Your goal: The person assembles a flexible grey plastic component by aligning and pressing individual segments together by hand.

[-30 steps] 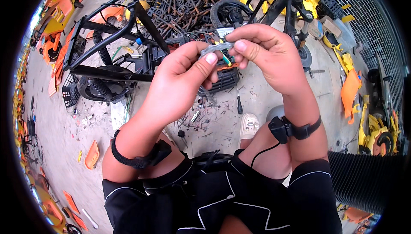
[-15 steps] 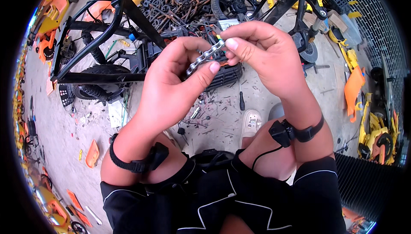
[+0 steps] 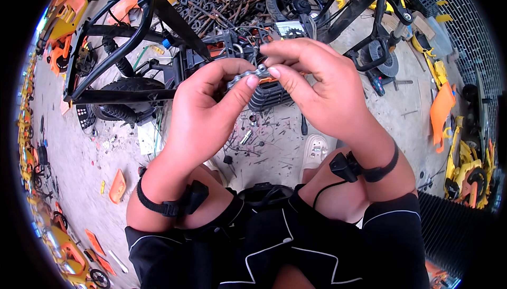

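Observation:
A short length of metal roller chain point(image 3: 260, 71) is held up in front of me, its links slightly bent. My left hand point(image 3: 203, 112) is closed on it, thumb on the near side and fingers curled behind. At the chain's right end, my right hand point(image 3: 327, 88) touches it with the thumb; its index finger is raised clear, and the other fingers are partly hidden behind. Beyond my hands lies a partly stripped vehicle chassis with wiring and a black ribbed part point(image 3: 266, 98).
A black tubular frame point(image 3: 113, 96) stands on the left, with a wheeled assembly point(image 3: 377, 59) on the right. Rusty metal parts point(image 3: 222, 1) are heaped at the back. A screwdriver point(image 3: 304, 125) and a small metal socket point(image 3: 246, 137) lie on the littered floor. Orange panels point(image 3: 442, 109) are at the right.
Both hands have come closer together and the chain shows shorter and less steeply tilted. My right index finger has lifted away from its end. The view has shifted slightly.

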A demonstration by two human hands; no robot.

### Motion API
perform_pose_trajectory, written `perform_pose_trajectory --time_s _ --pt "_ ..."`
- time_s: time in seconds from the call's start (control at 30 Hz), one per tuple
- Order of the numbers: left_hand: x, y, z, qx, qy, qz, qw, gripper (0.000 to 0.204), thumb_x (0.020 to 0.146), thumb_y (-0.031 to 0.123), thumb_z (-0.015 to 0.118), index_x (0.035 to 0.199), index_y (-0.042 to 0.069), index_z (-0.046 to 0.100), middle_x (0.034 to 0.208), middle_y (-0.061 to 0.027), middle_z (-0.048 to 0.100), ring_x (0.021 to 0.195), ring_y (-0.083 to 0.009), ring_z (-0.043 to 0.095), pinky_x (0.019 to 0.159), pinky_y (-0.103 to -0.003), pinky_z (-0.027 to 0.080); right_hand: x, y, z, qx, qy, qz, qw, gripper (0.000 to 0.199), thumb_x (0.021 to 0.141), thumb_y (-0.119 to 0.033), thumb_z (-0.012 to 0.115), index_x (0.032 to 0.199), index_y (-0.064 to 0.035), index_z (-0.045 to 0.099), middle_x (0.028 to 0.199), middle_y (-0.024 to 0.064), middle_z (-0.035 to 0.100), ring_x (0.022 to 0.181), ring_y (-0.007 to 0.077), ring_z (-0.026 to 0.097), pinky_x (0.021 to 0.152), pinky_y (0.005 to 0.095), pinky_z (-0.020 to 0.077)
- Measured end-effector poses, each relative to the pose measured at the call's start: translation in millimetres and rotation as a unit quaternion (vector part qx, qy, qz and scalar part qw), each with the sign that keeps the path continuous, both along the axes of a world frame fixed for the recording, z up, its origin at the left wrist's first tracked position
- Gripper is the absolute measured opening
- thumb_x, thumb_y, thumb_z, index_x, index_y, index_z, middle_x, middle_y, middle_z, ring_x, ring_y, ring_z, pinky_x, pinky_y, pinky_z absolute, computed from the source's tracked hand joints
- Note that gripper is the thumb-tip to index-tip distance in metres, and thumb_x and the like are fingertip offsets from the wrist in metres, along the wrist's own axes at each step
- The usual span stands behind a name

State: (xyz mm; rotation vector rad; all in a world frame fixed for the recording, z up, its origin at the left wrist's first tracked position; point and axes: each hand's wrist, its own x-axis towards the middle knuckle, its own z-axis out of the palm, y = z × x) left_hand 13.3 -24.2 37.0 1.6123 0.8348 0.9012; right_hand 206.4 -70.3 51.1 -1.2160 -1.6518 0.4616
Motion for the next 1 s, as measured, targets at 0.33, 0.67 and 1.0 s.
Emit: perform_pose_trajectory --time_s 0.33,0.67,1.0 --pt "-10 2 11 -0.148 -0.058 -0.013 0.987 0.021 0.100 0.016 0.067 0.114 0.000 0.069 0.089 -0.0003 0.067 0.075 -0.0052 0.057 0.065 -0.019 0.045 -17 0 -15 -0.194 0.254 0.071 0.945 0.018 0.094 -0.007 0.071 0.112 -0.0008 0.070 0.097 0.0051 0.073 0.082 0.0099 0.067 0.073 0.0268 0.0558" --pt "-17 8 0 -0.167 -0.082 0.013 0.983 0.027 0.098 0.019 0.071 0.116 0.000 0.071 0.088 -0.0008 0.068 0.071 -0.0059 0.056 0.061 -0.020 0.043 -29 4 -28 -0.235 0.255 0.085 0.934 0.021 0.096 -0.014 0.072 0.109 0.0032 0.073 0.083 0.0017 0.071 0.073 0.0045 0.058 0.064 0.0228 0.0492" --pt "-13 11 -2 -0.195 -0.156 -0.018 0.968 0.026 0.098 0.015 0.069 0.119 0.000 0.069 0.087 -0.0006 0.066 0.073 -0.0072 0.055 0.067 -0.022 0.046 -25 5 -25 -0.273 0.246 0.086 0.926 0.017 0.098 -0.011 0.070 0.107 0.0035 0.068 0.088 0.0039 0.068 0.081 0.0084 0.062 0.073 0.0238 0.0526"
